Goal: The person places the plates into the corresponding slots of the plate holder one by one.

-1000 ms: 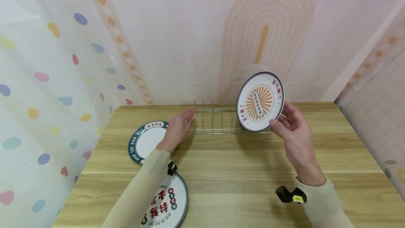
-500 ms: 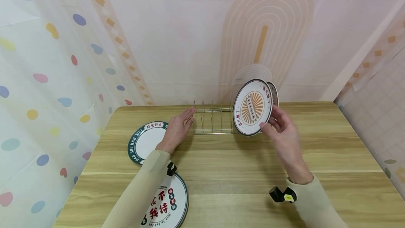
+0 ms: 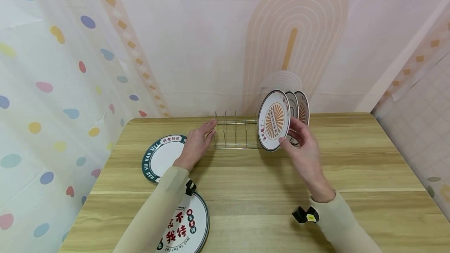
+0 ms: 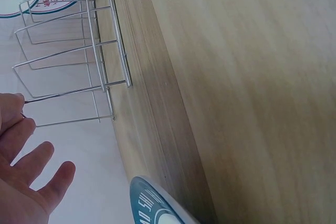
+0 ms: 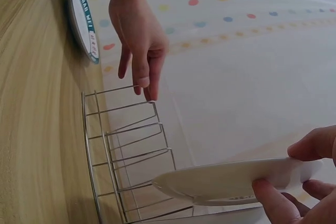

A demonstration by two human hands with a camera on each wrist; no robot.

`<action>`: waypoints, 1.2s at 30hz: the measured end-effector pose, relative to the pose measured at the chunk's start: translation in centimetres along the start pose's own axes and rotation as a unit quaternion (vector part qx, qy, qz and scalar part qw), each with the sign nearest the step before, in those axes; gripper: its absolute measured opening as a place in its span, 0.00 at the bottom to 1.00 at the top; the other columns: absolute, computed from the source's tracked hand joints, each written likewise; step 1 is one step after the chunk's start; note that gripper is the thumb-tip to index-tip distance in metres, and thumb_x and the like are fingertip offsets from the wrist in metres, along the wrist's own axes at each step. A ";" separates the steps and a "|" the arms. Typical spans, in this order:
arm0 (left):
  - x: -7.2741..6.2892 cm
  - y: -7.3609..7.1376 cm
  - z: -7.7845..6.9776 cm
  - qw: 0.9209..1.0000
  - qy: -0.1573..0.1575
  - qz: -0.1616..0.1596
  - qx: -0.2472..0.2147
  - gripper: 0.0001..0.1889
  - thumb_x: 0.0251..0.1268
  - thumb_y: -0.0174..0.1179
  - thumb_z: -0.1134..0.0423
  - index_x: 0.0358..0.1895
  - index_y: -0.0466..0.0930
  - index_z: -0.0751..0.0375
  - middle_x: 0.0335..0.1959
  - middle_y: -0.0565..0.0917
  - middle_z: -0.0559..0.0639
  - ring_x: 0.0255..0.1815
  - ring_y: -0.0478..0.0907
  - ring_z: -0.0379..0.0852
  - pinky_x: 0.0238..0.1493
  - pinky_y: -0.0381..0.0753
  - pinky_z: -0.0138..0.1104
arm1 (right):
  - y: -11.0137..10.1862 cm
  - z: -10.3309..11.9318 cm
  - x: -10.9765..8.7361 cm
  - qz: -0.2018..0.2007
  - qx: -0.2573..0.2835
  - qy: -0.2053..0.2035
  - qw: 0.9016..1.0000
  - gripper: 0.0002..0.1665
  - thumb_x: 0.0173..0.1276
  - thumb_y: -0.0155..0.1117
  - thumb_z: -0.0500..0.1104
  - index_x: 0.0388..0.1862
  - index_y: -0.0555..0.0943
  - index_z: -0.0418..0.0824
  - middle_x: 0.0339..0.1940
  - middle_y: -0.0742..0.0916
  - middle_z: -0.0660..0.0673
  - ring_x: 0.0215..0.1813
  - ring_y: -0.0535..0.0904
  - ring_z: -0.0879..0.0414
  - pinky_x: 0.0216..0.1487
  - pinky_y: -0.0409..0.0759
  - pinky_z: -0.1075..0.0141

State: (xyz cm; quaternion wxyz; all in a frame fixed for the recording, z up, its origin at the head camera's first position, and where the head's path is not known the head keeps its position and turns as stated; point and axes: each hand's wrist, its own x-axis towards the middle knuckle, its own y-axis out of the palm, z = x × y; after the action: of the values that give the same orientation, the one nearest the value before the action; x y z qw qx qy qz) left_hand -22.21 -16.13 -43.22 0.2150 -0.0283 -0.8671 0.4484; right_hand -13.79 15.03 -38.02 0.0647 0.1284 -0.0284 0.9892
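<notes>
My right hand [image 3: 304, 147] pinches the right edge of a white plate [image 3: 274, 121] with an orange sunburst and red lettering, thumb on its front. The plate stands nearly upright over the wire dish rack [image 3: 240, 145]; whether it touches the wires cannot be told. Just right of it two similar plates [image 3: 303, 104] stand in the rack, partly hidden. At the rack's left end my left hand [image 3: 195, 143] pinches the end wire between thumb and finger, as the left wrist view shows with its other fingers [image 4: 60, 179] spread.
A green-rimmed plate [image 3: 165, 157] lies left of the rack, partly under my left arm. Nearer the front, a white plate with red characters [image 3: 191, 225] lies partly beneath the left sleeve. A patterned curtain [image 3: 197, 50] hangs behind the wooden table [image 3: 253, 202].
My right hand has moved left and slightly down with the plate, which has turned more edge-on. Two plates behind it have come into view. The left hand has stayed on the rack.
</notes>
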 end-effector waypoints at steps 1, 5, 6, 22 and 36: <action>0.0 0.0 0.0 1.000 0.000 0.000 -0.001 0.20 0.79 0.58 0.65 0.69 0.77 0.65 0.70 0.76 0.58 0.62 0.79 0.64 0.66 0.76 0.55 | 0.1 -0.1 0.0 0.000 -0.001 -0.002 1.000 0.36 0.67 0.64 0.24 0.74 0.68 0.30 0.68 0.78 0.35 0.63 0.78 0.50 0.61 0.79 0.71; 0.0 0.0 -0.1 1.000 0.000 -0.002 -0.002 0.20 0.79 0.59 0.66 0.69 0.77 0.65 0.70 0.77 0.59 0.64 0.78 0.64 0.66 0.76 0.55 | 0.6 -0.3 0.0 0.004 -0.005 -0.006 1.000 0.36 0.67 0.64 0.25 0.74 0.69 0.31 0.68 0.78 0.36 0.64 0.77 0.48 0.61 0.79 0.70; 0.0 0.0 -0.1 1.000 -0.001 -0.002 -0.002 0.20 0.78 0.59 0.66 0.69 0.77 0.65 0.70 0.77 0.59 0.64 0.77 0.64 0.66 0.76 0.55 | 0.7 -0.4 0.1 0.005 -0.009 -0.006 1.000 0.36 0.68 0.65 0.25 0.75 0.69 0.32 0.68 0.78 0.37 0.64 0.77 0.48 0.60 0.79 0.70; 0.1 0.1 -0.1 1.000 0.000 -0.003 -0.005 0.20 0.77 0.60 0.67 0.68 0.78 0.66 0.70 0.76 0.58 0.63 0.79 0.63 0.66 0.76 0.54 | 2.2 -1.5 0.3 0.004 -0.051 -0.024 0.998 0.37 0.66 0.67 0.26 0.73 0.72 0.35 0.66 0.80 0.35 0.62 0.79 0.45 0.51 0.81 0.74; 0.2 0.2 -0.3 1.000 0.002 -0.005 -0.007 0.20 0.77 0.60 0.68 0.68 0.78 0.66 0.69 0.77 0.59 0.59 0.81 0.64 0.65 0.77 0.54 | 3.1 -2.1 0.1 -0.003 -0.133 -0.046 0.990 0.39 0.65 0.70 0.30 0.75 0.70 0.33 0.65 0.81 0.35 0.61 0.82 0.42 0.54 0.85 0.52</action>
State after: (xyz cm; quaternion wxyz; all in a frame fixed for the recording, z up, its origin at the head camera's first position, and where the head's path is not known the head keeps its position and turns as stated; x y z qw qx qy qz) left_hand -22.29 -15.79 -43.17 0.2188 -0.0259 -0.8701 0.4410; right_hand -14.84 12.13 -40.11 0.0827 0.1645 -0.1618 0.9695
